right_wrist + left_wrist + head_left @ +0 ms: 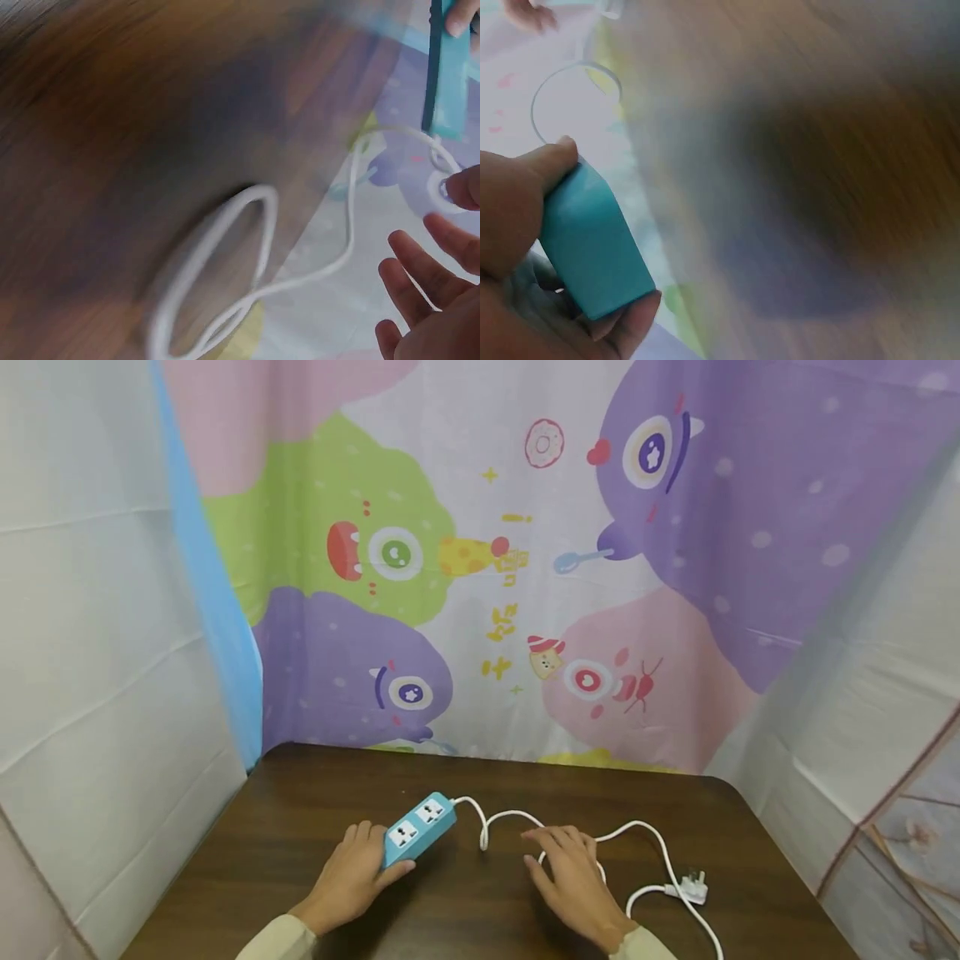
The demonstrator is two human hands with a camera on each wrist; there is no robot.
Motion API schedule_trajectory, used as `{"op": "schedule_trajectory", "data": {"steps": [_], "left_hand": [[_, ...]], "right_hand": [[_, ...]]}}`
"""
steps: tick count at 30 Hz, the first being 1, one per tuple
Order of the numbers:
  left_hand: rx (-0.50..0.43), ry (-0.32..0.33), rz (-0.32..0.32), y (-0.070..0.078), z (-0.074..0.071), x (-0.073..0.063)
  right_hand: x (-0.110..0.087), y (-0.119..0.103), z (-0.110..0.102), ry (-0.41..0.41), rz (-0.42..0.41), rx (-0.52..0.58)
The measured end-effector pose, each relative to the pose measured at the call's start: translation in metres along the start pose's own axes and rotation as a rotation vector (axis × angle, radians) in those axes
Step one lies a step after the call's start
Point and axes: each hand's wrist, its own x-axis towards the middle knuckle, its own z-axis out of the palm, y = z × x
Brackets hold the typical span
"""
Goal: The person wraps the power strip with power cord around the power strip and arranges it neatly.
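Note:
My left hand (348, 878) grips the near end of a teal power strip (420, 832), thumb along one side and fingers round the other. Two white sockets face up on it, and its far end points up and to the right. The left wrist view shows the strip's plain end (600, 244) between thumb and fingers. A white cord (517, 812) leaves the far end and loops across to the right. Over that cord hangs my right hand (573, 881), its fingers spread and loosely bent. In the right wrist view these fingers (420, 255) hold nothing, and the cord passes beside them.
On the dark wooden table (465, 910), a white plug (693, 888) lies to the right, with cord crossing beside it. A curtain (495, 710) with cartoon monsters hangs along the table's back edge. Pale cloth walls stand on both sides.

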Motion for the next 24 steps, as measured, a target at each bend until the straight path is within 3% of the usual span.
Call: {"op": "schedule_trajectory", "data": {"steps": [4, 8, 11, 16, 20, 24], "left_hand": [[-0.168, -0.029, 0.015, 0.023, -0.012, -0.005], [-0.246, -0.040, 0.049, 0.041, -0.020, -0.011], [-0.237, -0.033, 0.069, 0.051, -0.023, -0.011], [-0.180, -0.010, 0.077, 0.058, -0.022, -0.010], [-0.165, 0.016, 0.055, 0.060, -0.020, -0.012], [-0.196, 0.022, 0.026, 0.065, -0.019, -0.013]], "right_hand": [[0.004, -0.014, -0.003, -0.036, 0.071, 0.090], [0.007, -0.026, -0.007, 0.018, 0.002, 0.159], [0.009, -0.036, -0.012, 0.075, 0.001, 0.268], [0.013, -0.053, -0.023, 0.100, 0.208, 0.602], [0.015, -0.060, -0.027, 0.051, 0.255, 0.649], [0.012, -0.062, -0.027, 0.000, 0.201, 0.626]]}}
